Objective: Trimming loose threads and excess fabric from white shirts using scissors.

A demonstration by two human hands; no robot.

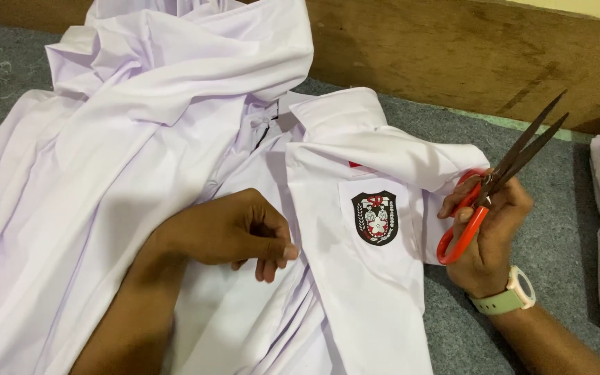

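Two hands at work: my left hand (pixel 244 232) pinches the front edge of the white shirt (pixel 355 292) spread on the grey mat (pixel 564 236), beside its chest badge (pixel 375 217). My right hand (pixel 487 232) grips red-handled scissors (pixel 498 184), blades nearly together, pointing up.

Bare forearms, no sleeves; right wrist (pixel 505 295): pale green watch w/ cream round case.

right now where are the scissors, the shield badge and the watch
scissors (pixel 500 182), head view, on the pivot where the dark blades meet the red handles
shield badge (pixel 375 217), head view, on the middle of the dark patch on the white shirt pocket
watch (pixel 520 286), head view, on its pale face at the right wrist
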